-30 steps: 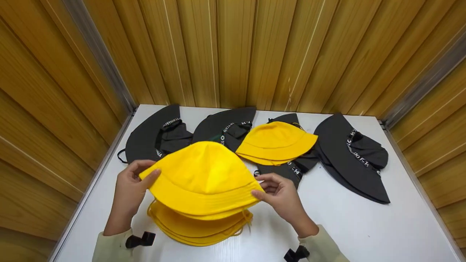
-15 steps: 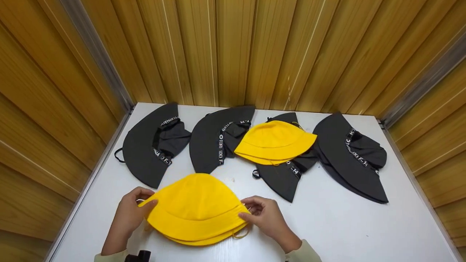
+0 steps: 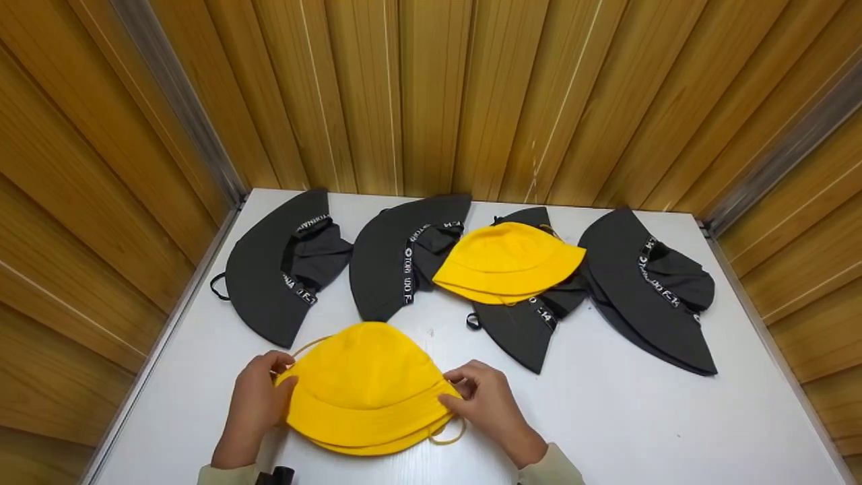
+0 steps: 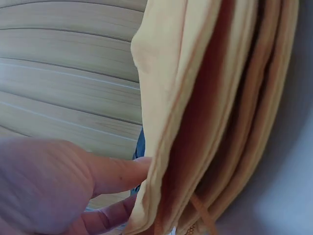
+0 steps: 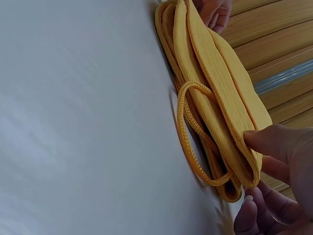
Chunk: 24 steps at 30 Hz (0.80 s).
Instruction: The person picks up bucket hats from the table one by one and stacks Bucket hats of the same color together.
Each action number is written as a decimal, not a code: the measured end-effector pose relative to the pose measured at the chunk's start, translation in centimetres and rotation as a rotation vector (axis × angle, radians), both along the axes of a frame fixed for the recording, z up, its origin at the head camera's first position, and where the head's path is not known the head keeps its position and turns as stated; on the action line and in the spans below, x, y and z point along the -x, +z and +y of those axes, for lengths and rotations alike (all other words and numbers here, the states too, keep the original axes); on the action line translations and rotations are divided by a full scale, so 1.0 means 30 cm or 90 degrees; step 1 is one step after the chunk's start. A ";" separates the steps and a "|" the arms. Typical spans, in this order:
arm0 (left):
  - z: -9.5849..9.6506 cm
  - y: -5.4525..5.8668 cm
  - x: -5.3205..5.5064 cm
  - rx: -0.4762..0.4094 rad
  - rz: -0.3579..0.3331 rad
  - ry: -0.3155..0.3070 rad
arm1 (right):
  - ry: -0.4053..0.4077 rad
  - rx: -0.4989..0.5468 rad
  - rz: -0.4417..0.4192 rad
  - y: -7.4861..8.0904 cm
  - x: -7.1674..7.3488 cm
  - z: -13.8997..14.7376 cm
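A yellow bucket hat (image 3: 367, 377), folded flat, lies on top of another folded yellow hat (image 5: 168, 29) near the front of the table. My left hand (image 3: 254, 401) holds the upper hat's left brim end, its thumb (image 4: 122, 174) on the outer face. At the opposite end my right hand (image 3: 490, 407) pinches the brim corner between thumb (image 5: 274, 142) and fingers. A yellow cord (image 5: 185, 142) loops out of the stack beside the right hand. In the left wrist view the brim edges show as layers one behind another.
Behind the stack, several black bucket hats with lettered bands stand in a row: a left one (image 3: 262, 269), a second (image 3: 377, 259), one partly under a yellow hat (image 3: 512, 259), and a right one (image 3: 646, 296). Wood-panel walls (image 3: 431, 94) enclose the white table (image 3: 640, 424).
Both hands have lowered the yellow hat toward me onto the yellow one below. Since half a second ago, the left hand has shifted slightly right; a cord now shows behind the hat's left side.
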<state>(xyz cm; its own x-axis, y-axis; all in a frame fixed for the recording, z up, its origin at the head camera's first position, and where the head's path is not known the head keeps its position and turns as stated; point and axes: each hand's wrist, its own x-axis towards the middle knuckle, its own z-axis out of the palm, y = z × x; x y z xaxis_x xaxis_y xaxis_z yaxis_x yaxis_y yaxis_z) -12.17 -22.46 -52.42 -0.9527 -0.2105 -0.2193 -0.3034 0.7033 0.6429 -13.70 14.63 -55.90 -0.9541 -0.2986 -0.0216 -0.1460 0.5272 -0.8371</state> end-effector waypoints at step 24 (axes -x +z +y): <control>0.320 -0.059 -0.025 0.158 0.003 -0.350 | -0.087 -0.100 0.104 0.169 0.262 0.228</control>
<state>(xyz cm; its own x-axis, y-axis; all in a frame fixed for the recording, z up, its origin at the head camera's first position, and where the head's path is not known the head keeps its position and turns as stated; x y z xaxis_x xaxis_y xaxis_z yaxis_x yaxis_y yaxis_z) -11.41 -12.87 -54.18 -0.9370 0.2690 -0.2227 0.1499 0.8858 0.4392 -21.56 21.47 -50.83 -0.9802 -0.1711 0.0997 -0.1902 0.6727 -0.7151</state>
